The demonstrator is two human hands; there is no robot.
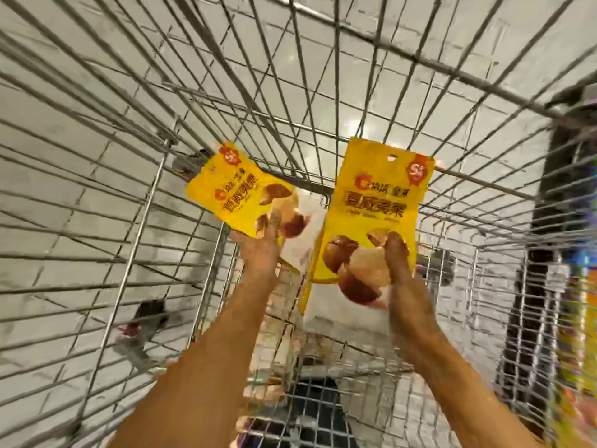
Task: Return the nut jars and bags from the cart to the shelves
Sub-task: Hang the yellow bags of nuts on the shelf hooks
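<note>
A wire cart [141, 228] is seen from above, standing on a floor of pale tiles [48, 103] shown through its bars. Blurred grey casters are made out on the tiles at 8 o'clock [145, 321], 10 o'clock [190, 161] and 4 o'clock [436, 263].

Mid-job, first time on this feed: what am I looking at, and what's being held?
No machine here: one wide-angle camera on a person's head looks down into a wire shopping cart. The bare arms are that person's. The left hand grips one yellow nut bag by its lower edge; the right hand grips a second yellow bag the same way. Both bags are held up in the air. Pale floor tiles show through the wires.
</note>
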